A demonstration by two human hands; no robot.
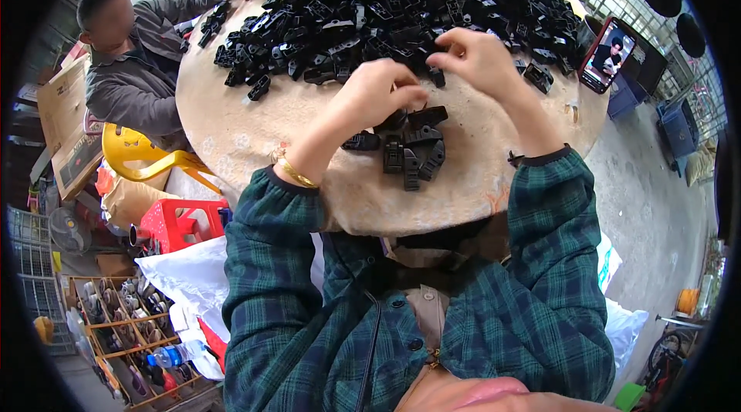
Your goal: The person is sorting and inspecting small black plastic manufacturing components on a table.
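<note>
Head view showed our left hand and right hand meeting above the round surface, at the near edge of the big heap of black plastic parts. Our right fingers pinched narrow on one small black part; whether the curled left fingers held anything we could not tell. A small cluster of finished-looking pieces lay just near of the left hand, long axes mostly running near-to-far. Far left, another person reached into the heap.
</note>
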